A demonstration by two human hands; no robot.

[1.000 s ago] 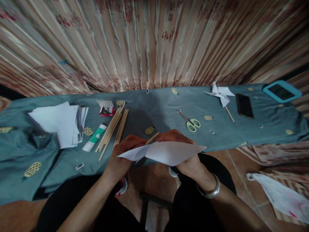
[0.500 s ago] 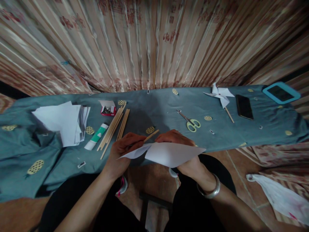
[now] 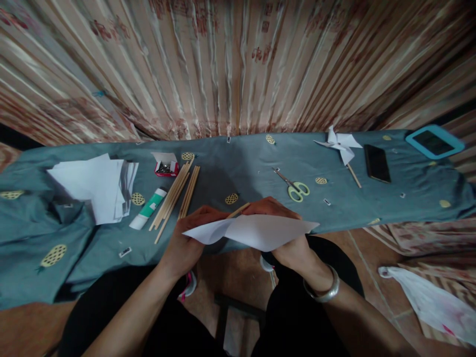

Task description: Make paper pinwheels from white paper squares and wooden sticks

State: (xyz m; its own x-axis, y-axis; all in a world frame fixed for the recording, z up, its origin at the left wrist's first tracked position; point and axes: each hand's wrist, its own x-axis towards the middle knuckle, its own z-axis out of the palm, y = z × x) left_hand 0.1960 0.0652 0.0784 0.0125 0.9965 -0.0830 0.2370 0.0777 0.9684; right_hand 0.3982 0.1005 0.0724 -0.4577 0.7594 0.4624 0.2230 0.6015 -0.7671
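My left hand (image 3: 188, 238) and my right hand (image 3: 277, 228) together hold a folded white paper piece (image 3: 256, 232) just in front of the table's near edge. A thin wooden stick (image 3: 238, 210) pokes out above the paper between the two hands; which fingers pinch it is hidden by the paper. A silver bangle (image 3: 324, 291) is on my right wrist.
On the blue-grey cloth (image 3: 241, 163) lie a stack of white paper (image 3: 94, 186), a glue tube (image 3: 148, 209), a bundle of wooden sticks (image 3: 178, 196), a red pin box (image 3: 165, 168), green scissors (image 3: 295, 188), a finished paper pinwheel (image 3: 340, 144), a phone (image 3: 376, 163) and a blue-cased tablet (image 3: 434, 141).
The paper piece and both hands have risen very slightly; the stick tip sits closer between the hands. Nothing on the table has moved.
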